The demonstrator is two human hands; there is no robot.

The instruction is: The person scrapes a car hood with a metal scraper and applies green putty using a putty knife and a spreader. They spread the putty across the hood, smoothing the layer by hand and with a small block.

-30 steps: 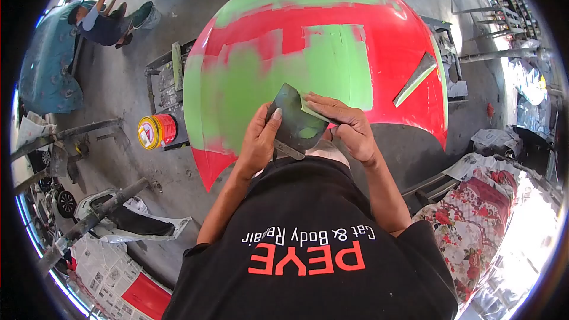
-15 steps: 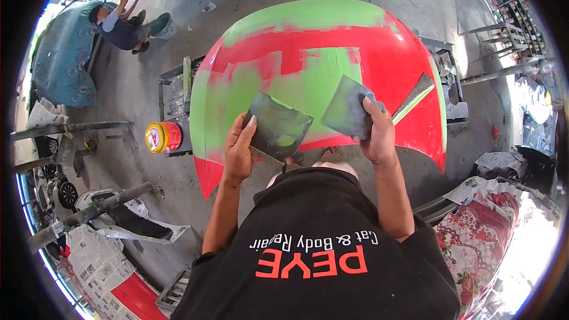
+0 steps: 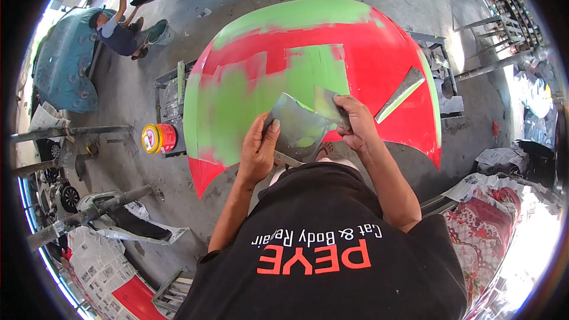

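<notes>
My left hand (image 3: 259,151) is closed round a dark flat putty board (image 3: 290,127) with smears of green filler, thumb on top. A smaller dark putty spreader (image 3: 328,105) is pinched in my right hand (image 3: 358,123). Its lower edge overlaps the board's right side, near a green streak on the upper rim. Beneath both hands lies a red car hood (image 3: 379,41), widely coated with light green filler. On the hood's right part rests a long tapered blade (image 3: 402,95) with a pale green face.
Left of the hood stands a red and yellow tub (image 3: 159,138). Metal stands (image 3: 168,96) show at the hood's sides. Another person (image 3: 121,38) bends beside a bucket (image 3: 160,34) at upper left. Newspaper-masked panels (image 3: 89,255) lie at lower left, and floral cloth (image 3: 477,231) at right.
My right hand has come left and turned, bringing the spreader onto the putty board. My left hand has shifted slightly right with the board. The view has moved a little.
</notes>
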